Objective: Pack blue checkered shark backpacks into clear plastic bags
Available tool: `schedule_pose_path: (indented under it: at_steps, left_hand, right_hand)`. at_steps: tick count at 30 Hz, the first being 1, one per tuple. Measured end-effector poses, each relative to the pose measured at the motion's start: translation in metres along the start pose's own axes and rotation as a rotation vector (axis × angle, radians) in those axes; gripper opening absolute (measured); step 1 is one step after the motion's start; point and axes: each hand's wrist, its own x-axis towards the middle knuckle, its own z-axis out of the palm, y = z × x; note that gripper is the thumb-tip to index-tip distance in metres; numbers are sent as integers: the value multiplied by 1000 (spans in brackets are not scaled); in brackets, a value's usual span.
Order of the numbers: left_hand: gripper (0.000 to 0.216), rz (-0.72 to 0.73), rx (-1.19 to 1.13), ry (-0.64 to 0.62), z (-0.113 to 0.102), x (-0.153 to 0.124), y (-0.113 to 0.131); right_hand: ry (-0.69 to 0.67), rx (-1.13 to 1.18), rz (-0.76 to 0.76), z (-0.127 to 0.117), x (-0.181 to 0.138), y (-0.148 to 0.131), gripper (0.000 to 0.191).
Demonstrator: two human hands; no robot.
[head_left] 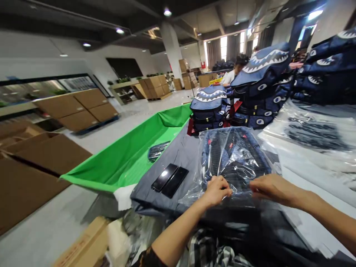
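Observation:
A dark blue backpack point(236, 159) lies on the grey-covered table inside a clear plastic bag point(204, 185), its straps facing up. My left hand point(218, 190) is closed at the near edge of the bag, thumb and fingers pinching the film. To its right, my right hand point(268, 188) curls its fingers onto the same near edge, with the fingertips partly blurred. Two black phones point(174, 181) lie side by side to the left of the bag.
Blue backpacks with a shark-teeth print point(261, 78) are stacked behind, with more at far right. Clear bags point(314, 129) lie on the right. A green fabric bin point(133, 155) adjoins the table's left side. Cardboard boxes point(41, 155) stand on the floor; a person point(230, 76) is farther back.

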Motion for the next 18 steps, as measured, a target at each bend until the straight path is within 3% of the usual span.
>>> schedule_pose_path:
  at_steps: [2,4,7,9,15,18]
  left_hand:
    - [17,-3,-7,-6,0,-1,1]
    - [16,-1,-9,-14,0,0,1]
    - [14,9,-8,-24,0,0,-1]
    - [13,12,-7,-28,1,1,-2]
    - [15,53,51,-20,-1,-5,2]
    - [13,249,170,31,-2,-22,-2]
  right_hand:
    - [-70,-235,104,-9,30,4,17]
    - [-63,-308,203,-13,45,9,24]
    - [17,-330,331,-16,41,18,39]
    - [52,-319,397,-15,27,21,40]
    - [59,-87,318,15,13,9,33]
    - [5,-83,328,28,21,11,36]
